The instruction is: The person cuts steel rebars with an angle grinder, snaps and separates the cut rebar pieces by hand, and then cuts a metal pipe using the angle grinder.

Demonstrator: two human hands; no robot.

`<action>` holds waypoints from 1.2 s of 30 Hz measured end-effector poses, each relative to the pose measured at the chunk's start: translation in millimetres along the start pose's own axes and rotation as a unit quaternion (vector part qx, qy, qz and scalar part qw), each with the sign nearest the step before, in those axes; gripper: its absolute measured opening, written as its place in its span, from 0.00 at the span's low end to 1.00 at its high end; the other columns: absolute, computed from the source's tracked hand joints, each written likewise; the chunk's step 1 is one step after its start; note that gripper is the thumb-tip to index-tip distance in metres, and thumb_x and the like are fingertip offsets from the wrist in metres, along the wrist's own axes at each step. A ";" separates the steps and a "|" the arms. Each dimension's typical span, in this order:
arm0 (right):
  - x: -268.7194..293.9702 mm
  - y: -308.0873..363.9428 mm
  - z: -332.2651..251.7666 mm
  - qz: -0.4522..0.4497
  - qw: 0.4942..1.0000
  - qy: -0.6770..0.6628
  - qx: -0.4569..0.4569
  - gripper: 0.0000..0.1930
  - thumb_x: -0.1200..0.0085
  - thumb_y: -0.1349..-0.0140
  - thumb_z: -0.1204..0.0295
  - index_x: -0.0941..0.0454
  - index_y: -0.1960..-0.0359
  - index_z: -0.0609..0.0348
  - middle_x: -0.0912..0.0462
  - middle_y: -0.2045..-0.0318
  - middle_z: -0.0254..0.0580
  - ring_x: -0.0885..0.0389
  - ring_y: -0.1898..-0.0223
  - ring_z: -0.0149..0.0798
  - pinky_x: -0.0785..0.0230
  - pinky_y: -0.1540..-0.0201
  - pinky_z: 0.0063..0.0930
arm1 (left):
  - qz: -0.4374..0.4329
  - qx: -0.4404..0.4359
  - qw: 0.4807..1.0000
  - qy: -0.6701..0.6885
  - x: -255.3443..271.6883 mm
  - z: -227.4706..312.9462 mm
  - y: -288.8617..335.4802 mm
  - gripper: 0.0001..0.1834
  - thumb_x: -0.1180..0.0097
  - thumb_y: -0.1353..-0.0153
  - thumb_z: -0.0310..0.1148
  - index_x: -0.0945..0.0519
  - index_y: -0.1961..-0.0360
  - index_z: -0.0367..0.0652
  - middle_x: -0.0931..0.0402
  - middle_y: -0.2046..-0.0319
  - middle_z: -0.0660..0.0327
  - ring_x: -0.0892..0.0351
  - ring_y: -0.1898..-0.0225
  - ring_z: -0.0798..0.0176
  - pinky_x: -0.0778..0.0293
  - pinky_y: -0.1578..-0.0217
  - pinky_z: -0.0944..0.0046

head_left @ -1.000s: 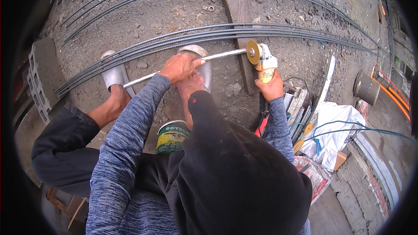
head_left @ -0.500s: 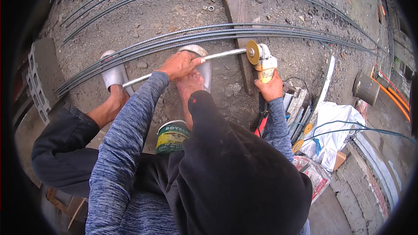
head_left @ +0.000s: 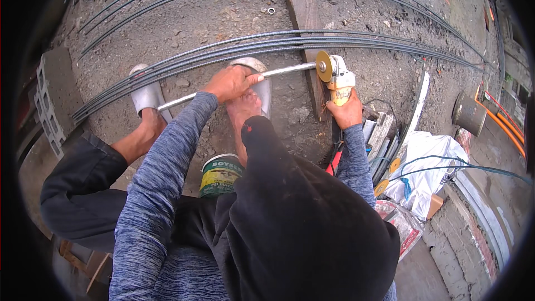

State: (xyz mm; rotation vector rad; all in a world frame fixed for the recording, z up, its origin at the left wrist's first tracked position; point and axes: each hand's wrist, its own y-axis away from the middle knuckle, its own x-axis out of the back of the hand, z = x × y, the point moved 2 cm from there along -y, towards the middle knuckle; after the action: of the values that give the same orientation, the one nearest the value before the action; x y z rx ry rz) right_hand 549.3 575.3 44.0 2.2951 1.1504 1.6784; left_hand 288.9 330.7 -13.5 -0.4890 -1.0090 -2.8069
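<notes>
My left hand (head_left: 229, 83) is closed around a grey metal rod (head_left: 287, 69), pressing it down over my foot in its pale slipper (head_left: 259, 72). The rod slants up to the right from beside my other foot. My right hand (head_left: 346, 111) grips the yellow body of an angle grinder (head_left: 341, 86), whose tan cutting disc (head_left: 324, 67) stands on edge at the rod's right end. A few sparks show low near the plank (head_left: 313, 75) beneath. Whether the disc has bitten into the rod is hard to see.
Long rebar bundles (head_left: 234, 44) cross the ground ahead. A hollow concrete block (head_left: 56, 100) stands at left, a green paint bucket (head_left: 221, 174) between my legs. At right lie metal offcuts (head_left: 382, 136), spare discs (head_left: 394, 165), a white sack (head_left: 426, 153), a cable (head_left: 473, 163) and a round can (head_left: 468, 113).
Almost nothing has shifted. Both hands, the rod and the grinder stay practically in place; faint sparks now show below the grinder.
</notes>
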 end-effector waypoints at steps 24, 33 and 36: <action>-1.2 0.5 2.5 0.015 1.000 -0.009 0.015 0.28 0.32 0.55 0.63 0.24 0.52 0.64 0.14 0.61 0.58 0.13 0.59 0.59 0.22 0.54 0.47 | -0.098 0.087 0.982 0.139 4.7 -19.7 -22.7 0.36 0.46 0.30 0.64 0.12 0.60 0.34 0.17 0.75 0.56 0.20 0.76 0.64 0.24 0.73 0.61; -6.1 8.0 15.1 0.015 0.999 -0.052 -0.001 0.28 0.30 0.56 0.64 0.22 0.54 0.65 0.13 0.63 0.55 0.13 0.62 0.53 0.22 0.55 0.43 | -0.100 0.048 0.990 0.085 1.3 -26.7 -23.6 0.38 0.46 0.31 0.65 0.14 0.61 0.33 0.18 0.73 0.54 0.19 0.72 0.60 0.23 0.69 0.56; -8.2 14.7 12.8 0.032 0.991 -0.126 -0.026 0.27 0.29 0.57 0.65 0.21 0.54 0.65 0.13 0.63 0.53 0.13 0.63 0.48 0.22 0.56 0.40 | -0.048 -0.018 0.999 0.004 -4.1 -30.6 -12.8 0.36 0.47 0.30 0.64 0.17 0.60 0.33 0.17 0.71 0.48 0.17 0.67 0.50 0.24 0.63 0.50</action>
State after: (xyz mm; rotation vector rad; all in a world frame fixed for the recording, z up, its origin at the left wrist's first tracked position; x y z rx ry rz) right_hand 566.8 564.4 39.2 2.4468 0.9802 1.3658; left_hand 282.0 321.1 -44.8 -0.4449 -1.0095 -2.9138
